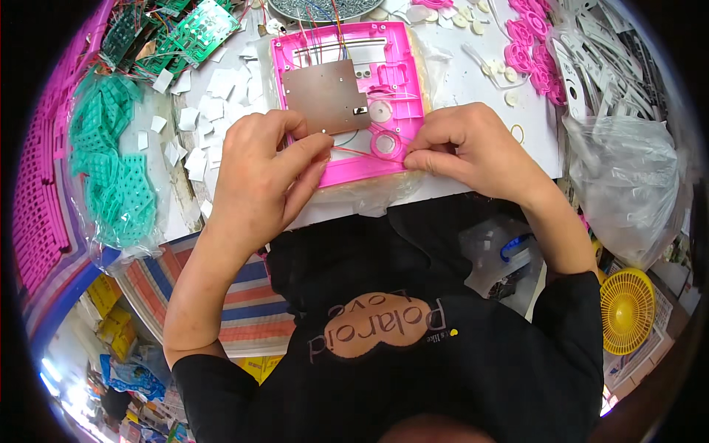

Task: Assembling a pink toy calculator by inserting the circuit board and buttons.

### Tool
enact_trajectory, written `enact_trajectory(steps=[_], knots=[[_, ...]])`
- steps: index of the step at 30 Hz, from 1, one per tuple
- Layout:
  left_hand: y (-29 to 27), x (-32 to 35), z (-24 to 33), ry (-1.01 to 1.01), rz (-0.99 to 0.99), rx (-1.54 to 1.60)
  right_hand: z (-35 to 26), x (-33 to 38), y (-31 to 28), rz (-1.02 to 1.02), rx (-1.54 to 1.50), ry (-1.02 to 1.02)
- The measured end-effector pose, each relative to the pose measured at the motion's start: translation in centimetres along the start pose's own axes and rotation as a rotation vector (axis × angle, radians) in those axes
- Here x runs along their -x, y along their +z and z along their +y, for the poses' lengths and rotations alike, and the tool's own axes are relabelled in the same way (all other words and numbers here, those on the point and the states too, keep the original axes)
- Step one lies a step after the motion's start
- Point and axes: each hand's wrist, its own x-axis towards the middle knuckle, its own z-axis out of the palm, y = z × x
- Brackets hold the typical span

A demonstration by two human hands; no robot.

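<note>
We see the pink plastic housing (347, 103) lying on the white work surface (480, 81) at 12 o'clock from the body, with a brown circuit board (326, 96) seated in it. Our left hand (262, 173) and right hand (461, 148) each pinch one end of a thin red wire (362, 153), fingertips pressed together. The wire is stretched across the housing's lower edge, and teal keypad sheets (111, 162) lie at 9 o'clock.

Bags and boxes around the hands

A clear bag of teal parts (111, 177) lies left of the left hand (258, 173); an empty-looking clear bag (628, 184) right of the right hand (473, 148); yellow boxes (111, 310) below-left.
</note>
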Motion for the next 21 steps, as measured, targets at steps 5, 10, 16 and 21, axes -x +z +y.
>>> enact_trajectory(steps=[5,10,16,21], knots=[[0.2,-0.1,-0.3,0.015,0.009,0.007,2.7,1.0,2.3,0.290,0.320,-0.498],[0.0,0.2,0.8,-0.006,0.013,-0.113,4.0,1.7,3.3,0.343,0.222,-0.501],[3.2,-0.6,5.5,0.081,-0.038,-0.027,4.4,1.9,3.4,0.346,0.141,-0.438],[4.0,-0.5,5.5,0.109,-0.073,-0.042,3.8,2.3,3.1,0.281,0.032,-0.327]])
